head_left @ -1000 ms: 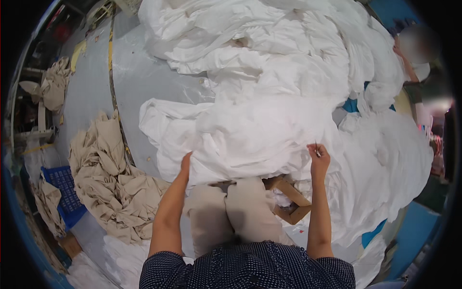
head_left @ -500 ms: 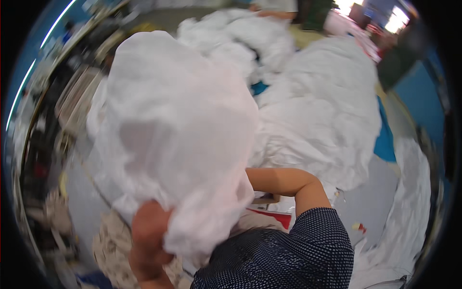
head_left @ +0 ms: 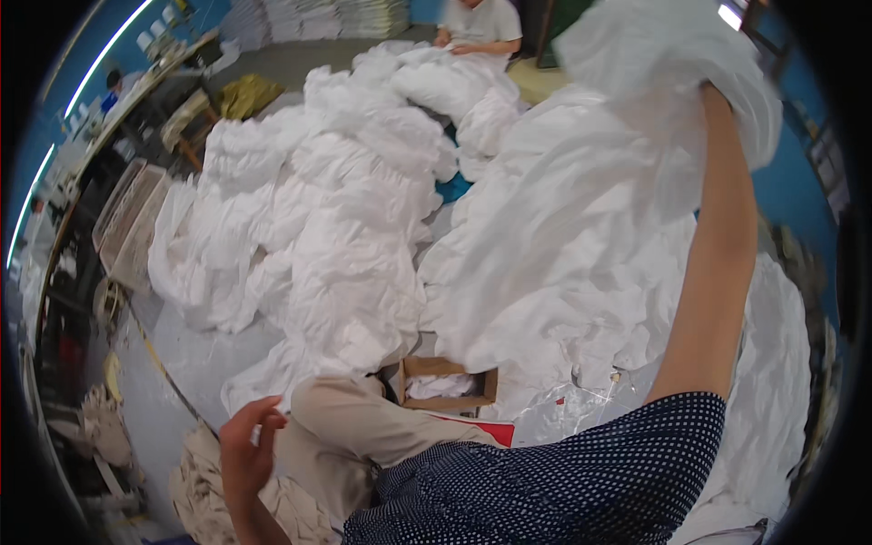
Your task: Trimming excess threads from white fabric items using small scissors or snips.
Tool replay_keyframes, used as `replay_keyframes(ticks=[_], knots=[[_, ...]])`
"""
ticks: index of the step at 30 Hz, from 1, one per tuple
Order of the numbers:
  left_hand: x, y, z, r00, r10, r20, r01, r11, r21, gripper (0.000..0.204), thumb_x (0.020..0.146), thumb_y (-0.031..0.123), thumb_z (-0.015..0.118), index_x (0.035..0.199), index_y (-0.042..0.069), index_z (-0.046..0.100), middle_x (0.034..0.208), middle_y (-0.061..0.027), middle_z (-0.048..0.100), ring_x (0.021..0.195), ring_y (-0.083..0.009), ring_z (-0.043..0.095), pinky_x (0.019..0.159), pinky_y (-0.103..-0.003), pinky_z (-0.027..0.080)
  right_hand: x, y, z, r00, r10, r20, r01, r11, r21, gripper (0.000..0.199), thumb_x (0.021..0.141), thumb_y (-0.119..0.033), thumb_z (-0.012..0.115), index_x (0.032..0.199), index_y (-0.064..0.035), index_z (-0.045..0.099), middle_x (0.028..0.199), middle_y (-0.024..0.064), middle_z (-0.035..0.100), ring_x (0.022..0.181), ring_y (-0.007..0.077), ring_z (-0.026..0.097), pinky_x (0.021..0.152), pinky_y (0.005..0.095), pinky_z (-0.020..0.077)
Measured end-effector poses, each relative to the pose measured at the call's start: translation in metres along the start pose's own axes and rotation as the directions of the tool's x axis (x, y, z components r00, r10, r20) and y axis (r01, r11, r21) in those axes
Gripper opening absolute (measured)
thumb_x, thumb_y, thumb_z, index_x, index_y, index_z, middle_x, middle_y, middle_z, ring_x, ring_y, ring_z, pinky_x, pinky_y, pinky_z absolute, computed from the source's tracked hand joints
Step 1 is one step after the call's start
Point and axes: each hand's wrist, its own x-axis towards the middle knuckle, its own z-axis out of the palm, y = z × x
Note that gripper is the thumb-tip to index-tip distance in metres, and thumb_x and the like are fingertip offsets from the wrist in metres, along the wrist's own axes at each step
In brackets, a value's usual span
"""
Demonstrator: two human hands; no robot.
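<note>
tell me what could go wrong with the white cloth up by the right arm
The raised cloth hides the right hand, so a loose grip might go unnoticed. It could tangle with the similar white heap. The heap also lies close to the open box and might catch its rim.

The person wears a dark navy top (head_left: 509, 495) with small white dots set close together in regular rows. Its right sleeve (head_left: 686, 445) is short and loose, ending in a plain straight edge, and the right forearm (head_left: 722, 245) beyond it is bare. The trousers (head_left: 354, 409) are light beige, roomy and softly creased. The left fingers (head_left: 254, 415) are bare, ungloved.
</note>
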Motion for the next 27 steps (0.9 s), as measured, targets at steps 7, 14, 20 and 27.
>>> replay_keyframes(ticks=[7,14,20,27], knots=[[-0.034,-0.084,-0.005,0.851,-0.524,-0.018,0.500,0.822,-0.273,0.021,0.102,0.007,0.054,0.115,-0.004,0.067,0.081,-0.0085,0.071,0.074,-0.0143,0.067,0.071,-0.027,0.054,-0.080,-0.359,0.078,0.860,0.508,-0.054,-0.171,0.386,0.907,0.038,0.102,-0.033,0.049,0.109,-0.0069,0.075,0.089,0.0035,0.079,0.087,0.0205,0.071,0.079,0.0318,0.0524],[-0.014,-0.155,0.010,0.850,-0.526,0.029,0.514,0.815,-0.267,0.022,0.099,0.006,0.056,0.115,-0.004,0.068,0.082,-0.0094,0.072,0.074,-0.0146,0.068,0.073,-0.028,0.053,-0.177,-0.735,-0.042,0.976,-0.176,0.132,-0.128,0.030,0.991,0.021,0.089,-0.010,0.070,0.109,-0.0055,0.072,0.097,0.0072,0.075,0.091,0.0163,0.070,0.085,0.0285,0.0523],[-0.023,-0.216,0.011,0.748,-0.664,-0.029,0.644,0.735,-0.213,0.022,0.098,0.006,0.057,0.115,-0.003,0.068,0.082,-0.0095,0.071,0.075,-0.0160,0.067,0.072,-0.029,0.053,-0.221,-0.974,-0.094,0.805,-0.577,-0.139,0.198,0.041,0.979,0.062,0.075,-0.013,0.077,0.135,-0.0164,0.061,0.138,0.0043,0.061,0.118,0.0318,0.062,0.095,0.0405,0.0512],[-0.016,-0.306,0.021,0.724,-0.689,-0.010,0.620,0.657,-0.429,0.022,0.099,0.007,0.057,0.115,-0.004,0.067,0.081,-0.0079,0.070,0.073,-0.0152,0.066,0.074,-0.028,0.053,-0.228,-1.072,-0.046,0.875,-0.467,0.129,-0.003,0.262,0.965,0.021,0.086,-0.022,0.073,0.096,-0.0053,0.065,0.088,0.0147,0.065,0.082,0.0353,0.062,0.073,0.0457,0.0485]])
